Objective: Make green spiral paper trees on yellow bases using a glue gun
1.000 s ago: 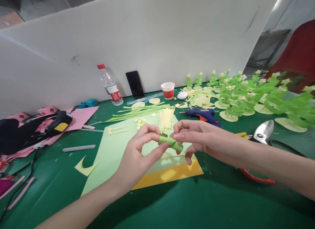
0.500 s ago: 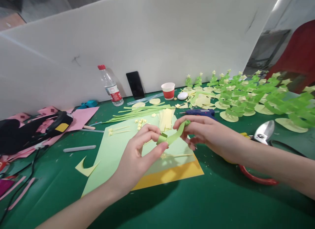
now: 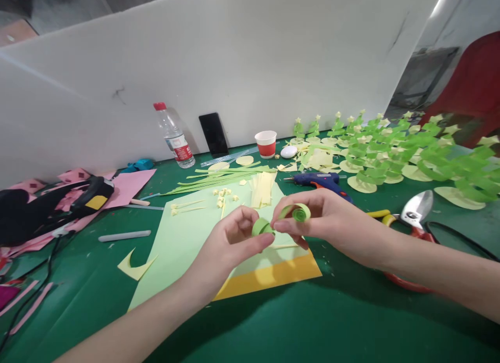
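A green paper strip (image 3: 262,227), curled at both ends, runs between my two hands above pale green sheets. My left hand (image 3: 230,241) pinches its left curl between thumb and fingers. With thumb and forefinger, my right hand (image 3: 318,217) grips the strip close to the other end, where a tight spiral coil shows over the fingers. Beneath my hands lies the pale green sheet (image 3: 179,248) with a yellow-orange sheet (image 3: 273,274) under its near edge. Small folded paper stars (image 3: 221,199) and pale yellow strips (image 3: 261,190) rest on the green sheet.
Green paper trees (image 3: 390,149) on pale round bases crowd the right. A blue glue gun (image 3: 318,179) and red-handled shears (image 3: 416,212) lie right of the sheets. A bottle (image 3: 177,139), phone (image 3: 213,135) and paper cup (image 3: 266,144) stand along the white board (image 3: 242,61).
My right hand has come nearer to my left and turned, so the coil's spiral now faces me. The strip between my hands has shortened into curls.
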The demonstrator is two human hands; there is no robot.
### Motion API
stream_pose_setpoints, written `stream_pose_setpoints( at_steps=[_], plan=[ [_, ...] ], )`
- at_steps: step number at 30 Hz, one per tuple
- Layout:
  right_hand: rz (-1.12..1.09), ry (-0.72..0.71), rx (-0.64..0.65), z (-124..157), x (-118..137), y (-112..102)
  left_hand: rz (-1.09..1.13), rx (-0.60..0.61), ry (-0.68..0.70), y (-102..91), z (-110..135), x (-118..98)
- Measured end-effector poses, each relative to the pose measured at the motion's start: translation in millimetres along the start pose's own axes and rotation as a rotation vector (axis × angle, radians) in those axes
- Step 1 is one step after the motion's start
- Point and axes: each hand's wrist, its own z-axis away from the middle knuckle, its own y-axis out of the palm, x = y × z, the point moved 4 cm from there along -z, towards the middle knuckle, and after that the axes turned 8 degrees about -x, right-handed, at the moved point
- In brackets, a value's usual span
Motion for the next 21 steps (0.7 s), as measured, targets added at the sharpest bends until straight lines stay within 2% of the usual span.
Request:
stream_pose_setpoints(
  at_steps=[3,7,11,14,17,19,21],
  plan=[
    [-0.052,-0.045,-0.097,0,2,-4,0.019,-0.008,-0.015,-1.4,-2,-1],
    [-0.141,-0.128,-0.202,-1,4,-14,-0.066,-0.010,-0.022,-4.4,-3,0],
    [-0.151,-0.106,-0.270,-4,1,-19,-0.187,0.065,-0.035,-0.6,-1,5],
    [-0.158,-0.073,-0.253,-5,-2,-16,-0.325,0.071,0.073,1.0,0,2],
    [-0.074,-0.065,-0.227,-4,-2,-11,-0.376,0.042,0.213,-0.6,2,-5],
    [-0.001,-0.069,-0.208,-1,-2,-7,-0.364,0.049,0.245,-1.5,4,-8],
    [0.044,-0.059,-0.176,0,-4,-3,-0.360,0.061,0.219,-1.3,5,-9]
  ],
)
